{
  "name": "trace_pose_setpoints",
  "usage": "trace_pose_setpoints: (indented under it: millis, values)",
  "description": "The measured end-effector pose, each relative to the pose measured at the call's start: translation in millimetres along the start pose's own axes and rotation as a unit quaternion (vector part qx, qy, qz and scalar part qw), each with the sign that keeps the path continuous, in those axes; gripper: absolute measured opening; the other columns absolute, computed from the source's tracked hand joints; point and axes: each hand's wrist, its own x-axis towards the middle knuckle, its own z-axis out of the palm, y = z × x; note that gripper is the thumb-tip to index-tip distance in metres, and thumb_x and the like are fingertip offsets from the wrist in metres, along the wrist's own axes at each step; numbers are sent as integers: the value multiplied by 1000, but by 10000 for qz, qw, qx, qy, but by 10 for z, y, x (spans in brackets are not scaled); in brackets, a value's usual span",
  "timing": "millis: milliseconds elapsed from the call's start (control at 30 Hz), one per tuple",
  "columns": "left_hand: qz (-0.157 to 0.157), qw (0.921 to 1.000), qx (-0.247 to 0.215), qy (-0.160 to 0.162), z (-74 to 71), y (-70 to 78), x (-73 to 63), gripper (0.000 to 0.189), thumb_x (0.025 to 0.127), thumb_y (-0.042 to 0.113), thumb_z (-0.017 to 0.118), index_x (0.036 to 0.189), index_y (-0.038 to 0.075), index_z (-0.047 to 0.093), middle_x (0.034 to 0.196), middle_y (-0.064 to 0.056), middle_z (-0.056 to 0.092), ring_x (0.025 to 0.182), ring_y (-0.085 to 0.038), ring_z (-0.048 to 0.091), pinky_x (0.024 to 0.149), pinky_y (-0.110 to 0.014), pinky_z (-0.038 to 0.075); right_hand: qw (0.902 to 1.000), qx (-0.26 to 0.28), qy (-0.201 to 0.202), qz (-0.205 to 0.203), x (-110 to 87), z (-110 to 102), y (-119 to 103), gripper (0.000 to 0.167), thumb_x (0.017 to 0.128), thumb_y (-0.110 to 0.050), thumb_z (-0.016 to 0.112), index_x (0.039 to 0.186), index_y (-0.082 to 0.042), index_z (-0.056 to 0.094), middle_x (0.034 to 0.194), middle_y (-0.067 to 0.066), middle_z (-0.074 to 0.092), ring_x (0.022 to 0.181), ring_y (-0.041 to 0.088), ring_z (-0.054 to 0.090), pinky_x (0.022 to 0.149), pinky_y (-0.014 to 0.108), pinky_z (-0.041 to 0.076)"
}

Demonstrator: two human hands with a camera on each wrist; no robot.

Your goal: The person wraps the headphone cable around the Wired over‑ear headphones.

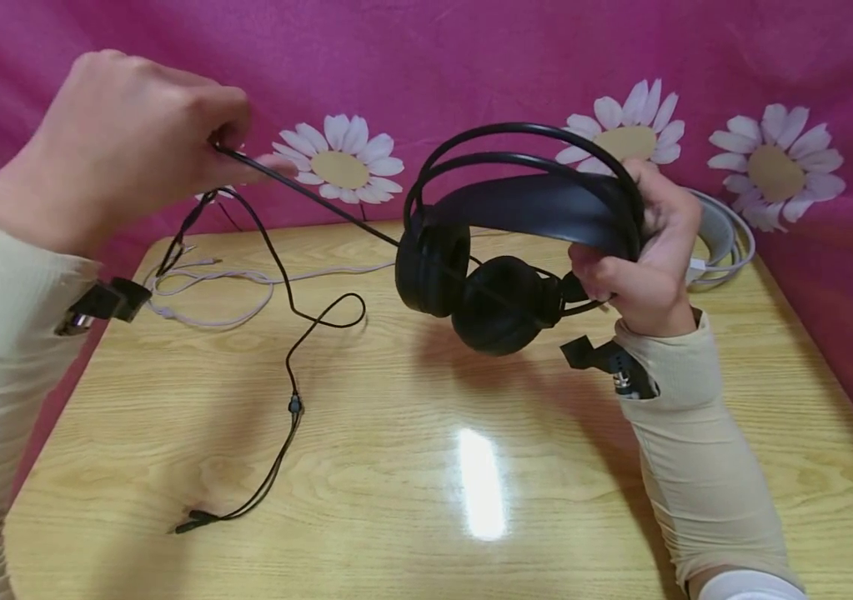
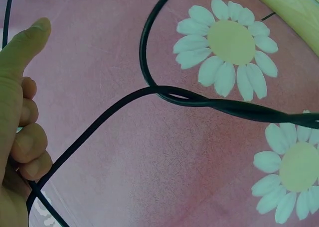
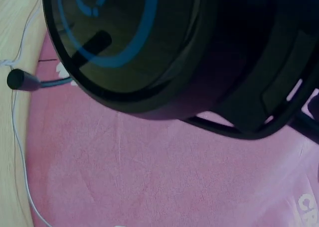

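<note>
Black over-ear headphones [image 1: 524, 208] hang above the table, tilted, with both ear cups [image 1: 499, 308] facing down and left. My right hand [image 1: 654, 258] grips them at the right end of the headband. In the right wrist view one cup's outer face [image 3: 124, 33] shows a blue ring, with a small microphone [image 3: 22, 80] on a thin boom beside it. Raised at the upper left, my left hand [image 1: 133, 142] holds the black headphone cable [image 1: 321, 200] in curled fingers. From there the cable droops to a splitter [image 1: 294, 405] and two plugs [image 1: 197, 521] above the table's near left.
A loose white cable [image 1: 246, 315] lies at the table's back left. At the back right, behind my right hand, sits a coiled grey-white cable [image 1: 734, 242]. A pink cloth with daisies [image 1: 471, 50] hangs behind the wooden table [image 1: 396, 467].
</note>
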Motion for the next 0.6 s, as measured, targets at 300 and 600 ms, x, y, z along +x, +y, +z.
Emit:
trace_pose_setpoints:
  millis: [300,600]
  values:
    - [146,9999,-10,80,-13,-30,57,43,81,33,89,65,9,56,52,-7,57,42,-22,41,46,-34,25,9945,939,-347,305,3,-6,-47,56,55,19,29,101,13,59,51,11,53,33,18,30,32,26,23]
    - [137,9998,-21,170,37,-57,77,52,84,50,82,66,8,58,53,-7,58,43,-20,42,47,-34,26,9580,2759,-772,152,43,49,-47,50,59,17,34,104,25,53,46,16,43,32,16,30,33,26,23]
